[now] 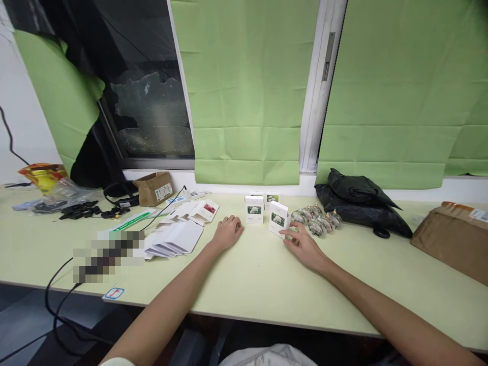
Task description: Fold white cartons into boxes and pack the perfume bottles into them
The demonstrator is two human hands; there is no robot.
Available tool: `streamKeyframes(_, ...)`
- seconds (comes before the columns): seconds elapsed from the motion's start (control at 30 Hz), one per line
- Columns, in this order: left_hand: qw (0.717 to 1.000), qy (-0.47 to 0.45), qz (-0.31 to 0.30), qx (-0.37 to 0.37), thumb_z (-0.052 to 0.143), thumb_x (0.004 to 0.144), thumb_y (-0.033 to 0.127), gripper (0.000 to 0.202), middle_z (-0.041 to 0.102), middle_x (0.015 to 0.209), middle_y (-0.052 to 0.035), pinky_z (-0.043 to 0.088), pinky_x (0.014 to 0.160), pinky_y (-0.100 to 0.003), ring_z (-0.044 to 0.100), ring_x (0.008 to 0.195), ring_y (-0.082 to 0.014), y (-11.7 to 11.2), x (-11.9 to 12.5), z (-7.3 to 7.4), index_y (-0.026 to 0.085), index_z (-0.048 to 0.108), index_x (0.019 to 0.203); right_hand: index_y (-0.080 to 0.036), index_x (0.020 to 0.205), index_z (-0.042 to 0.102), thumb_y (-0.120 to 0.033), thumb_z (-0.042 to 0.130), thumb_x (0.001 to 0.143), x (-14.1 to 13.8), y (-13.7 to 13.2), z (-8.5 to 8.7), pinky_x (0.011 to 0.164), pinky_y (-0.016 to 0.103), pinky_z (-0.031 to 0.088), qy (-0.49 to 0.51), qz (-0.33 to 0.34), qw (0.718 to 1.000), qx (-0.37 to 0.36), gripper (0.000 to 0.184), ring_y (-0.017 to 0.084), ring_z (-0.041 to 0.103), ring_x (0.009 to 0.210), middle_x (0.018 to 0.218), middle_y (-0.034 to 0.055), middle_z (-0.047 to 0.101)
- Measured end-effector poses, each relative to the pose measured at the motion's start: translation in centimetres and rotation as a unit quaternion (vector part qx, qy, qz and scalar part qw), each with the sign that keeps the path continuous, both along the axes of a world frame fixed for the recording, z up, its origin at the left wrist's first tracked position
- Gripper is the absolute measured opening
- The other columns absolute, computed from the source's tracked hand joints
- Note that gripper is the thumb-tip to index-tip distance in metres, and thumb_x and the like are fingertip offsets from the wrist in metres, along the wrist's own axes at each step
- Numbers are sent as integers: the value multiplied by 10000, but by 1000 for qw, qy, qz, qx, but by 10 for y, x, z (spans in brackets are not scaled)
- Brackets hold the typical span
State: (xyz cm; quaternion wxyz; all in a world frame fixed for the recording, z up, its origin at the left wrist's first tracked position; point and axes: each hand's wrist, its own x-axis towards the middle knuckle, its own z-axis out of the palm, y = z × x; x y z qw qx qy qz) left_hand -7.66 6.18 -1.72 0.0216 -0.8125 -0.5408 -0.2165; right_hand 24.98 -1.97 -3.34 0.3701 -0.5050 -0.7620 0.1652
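My right hand (303, 246) grips the lower right side of a small white box (278, 219) with a flower picture on its front. That box leans slightly, near the table surface; whether it touches the table I cannot tell. Just left of it, a matching white box (254, 210) stands upright, and another flower-printed box (272, 199) is partly hidden behind. My left hand (227, 232) lies on the table with loosely bent fingers, holding nothing. Beside it are flat white cartons (175, 238) in an overlapping stack. Several clear round ornaments (316, 220) with gold-coloured tops sit beyond my right hand.
Black plastic bags (356, 201) and a large cardboard box (453, 241) occupy the right side of the pale table (244, 284). Toward the left are a small open cardboard box (154, 189), black parts (82, 209), plastic packaging and cables. Green blinds (251, 91) hang behind.
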Motion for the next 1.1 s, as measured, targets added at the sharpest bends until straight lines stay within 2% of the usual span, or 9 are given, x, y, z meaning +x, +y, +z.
streamKeyframes(0.13, 1000, -20, 6, 4, 488, 1008, 387, 204, 663, 1114, -88, 423, 900, -418, 570, 1079, -284, -1, 1, -4, 227, 615, 1001, -300, 1411, 649, -385, 566, 974, -1, 1, -1, 966, 458, 531, -36, -9, 999, -10, 452, 194, 658, 885, 1572, 128, 410)
streamKeyframes(0.37, 999, -33, 5, -13, 506, 987, 410, 217, 667, 1123, -97, 435, 911, -434, 573, 1093, -297, 0, 0, -5, 232, 629, 1000, -256, 1365, 699, -354, 595, 944, -1, 14, 9, 999, 466, 512, -53, 11, 998, -27, 444, 219, 694, 886, 1592, 131, 454)
streamKeyframes(0.5, 998, -38, -21, -53, 566, 934, 440, 215, 686, 1099, -97, 448, 925, -451, 597, 1099, -317, 10, -6, 5, 246, 646, 982, -232, 1271, 757, -353, 653, 909, -2, 27, 17, 1030, 459, 491, -27, 29, 999, -34, 396, 322, 658, 1165, 1336, 134, 672)
streamKeyframes(0.57, 989, -70, -17, -126, 652, 860, 466, 240, 700, 1082, -96, 473, 897, -422, 628, 1075, -316, 20, -10, 11, 245, 664, 955, -224, 1135, 803, -367, 661, 910, -3, 36, 18, 1021, 447, 500, -6, 34, 998, -43, 303, 340, 593, 1293, 1401, 132, 639)
streamKeyframes(0.67, 980, -85, -21, -176, 690, 816, 525, 366, 730, 1033, -88, 514, 774, -352, 692, 912, -266, 35, -15, 18, 229, 654, 1029, -220, 1029, 817, -398, 654, 919, -3, 47, 17, 1032, 431, 501, 27, 22, 997, -62, 265, 340, 492, 1419, 1485, 114, 581)
streamKeyframes(0.77, 969, -133, -9, -205, 730, 781, 584, 593, 716, 1162, -121, 533, 731, -324, 711, 891, -242, 43, -14, 20, 202, 580, 1208, -210, 1045, 809, -428, 610, 947, -4, 54, 16, 984, 413, 530, 44, 25, 996, -76, 312, 316, 576, 1325, 1478, 115, 584)
streamKeyframes(0.9, 951, -235, -40, -198, 819, 715, 581, 870, 565, 1454, -173, 555, 796, -326, 686, 998, -230, 45, -2, 16, 212, 452, 1413, -205, 1031, 810, -435, 587, 959, -5, 57, 17, 950, 398, 544, 53, 36, 996, -70, 328, 283, 645, 1195, 1438, 105, 612)
streamKeyframes(1.0, 940, -274, -90, -182, 831, 729, 533, 822, 548, 1484, -156, 560, 837, -339, 666, 993, -213, 48, 10, 11, 214, 488, 1405, -200, 989, 823, -425, 625, 938, -8, 59, 19, 941, 387, 547, 59, 27, 996, -64, 304, 298, 595, 1271, 1448, 115, 594)
streamKeyframes(1.1, 933, -298, -114, -166, 783, 786, 505, 622, 635, 1374, -121, 562, 851, -342, 666, 964, -201, 54, 17, 7, 193, 578, 1283, -199, 976, 832, -443, 638, 930, -12, 61, 19, 788, 329, 581, 81, 41, 992, -83, 315, 274, 637, 1165, 1454, 128, 567)
